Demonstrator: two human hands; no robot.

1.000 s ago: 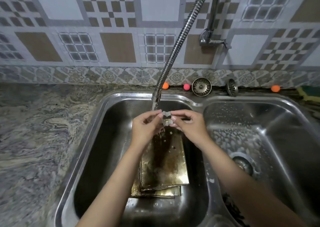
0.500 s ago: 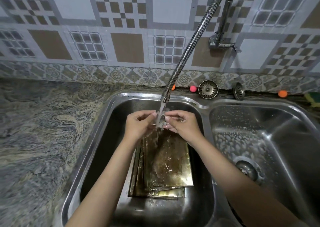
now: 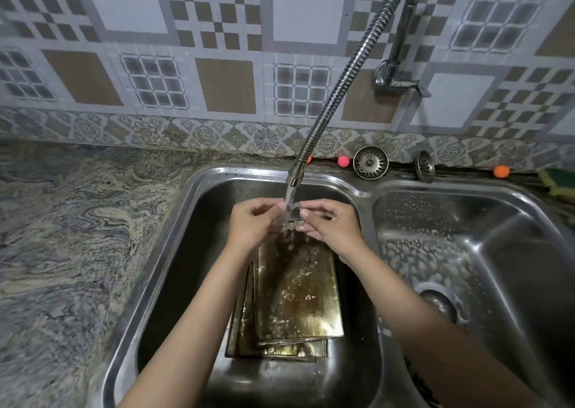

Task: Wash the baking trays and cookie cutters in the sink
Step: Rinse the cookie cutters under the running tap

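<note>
Both hands pinch it: left hand [image 3: 252, 224] and right hand [image 3: 329, 225] fingertips curled on the metal cookie cutter [image 3: 292, 218], wet and shiny, water running between them.

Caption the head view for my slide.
Both hands rinse a cookie cutter under the tap above stacked baking trays.

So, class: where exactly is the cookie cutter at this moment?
In the head view, the cookie cutter is pinched between the left hand and right hand, under the tap's stream, above the trays in the left basin.
</note>
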